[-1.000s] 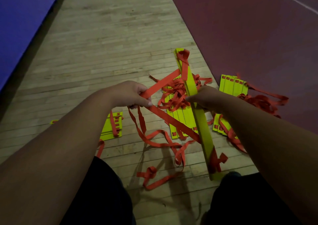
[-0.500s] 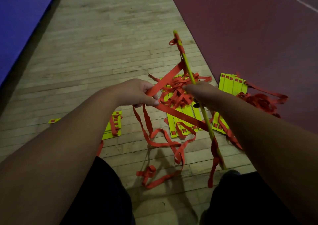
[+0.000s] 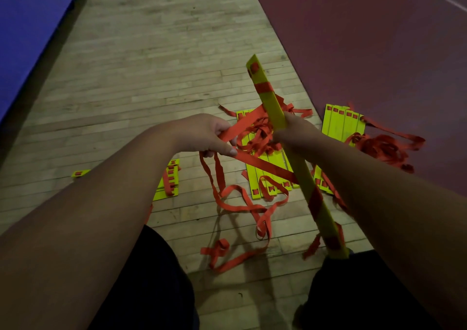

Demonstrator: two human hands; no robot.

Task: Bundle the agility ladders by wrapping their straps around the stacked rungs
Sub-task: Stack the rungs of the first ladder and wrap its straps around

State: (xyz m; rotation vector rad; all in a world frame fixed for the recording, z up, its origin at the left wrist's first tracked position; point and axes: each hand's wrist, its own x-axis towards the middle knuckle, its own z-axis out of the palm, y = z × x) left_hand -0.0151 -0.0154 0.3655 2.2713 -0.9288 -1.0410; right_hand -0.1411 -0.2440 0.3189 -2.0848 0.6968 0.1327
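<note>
My right hand grips a stack of yellow ladder rungs at its middle, held slanted above the floor with its near end by my right knee. Red strap turns cross the stack near both ends. My left hand pinches a red strap that runs taut from my fingers to the stack on both sides. More strap trails in loose loops on the floor below.
Another group of yellow rungs lies flat on the wooden floor under my hands. A further rung stack with tangled red strap sits at the edge of the dark red mat. Smaller yellow rungs lie left. A blue mat borders the far left.
The rung stack has turned in my right hand, from edge-on half a second ago to showing its flat face. My left hand stays on the taut strap.
</note>
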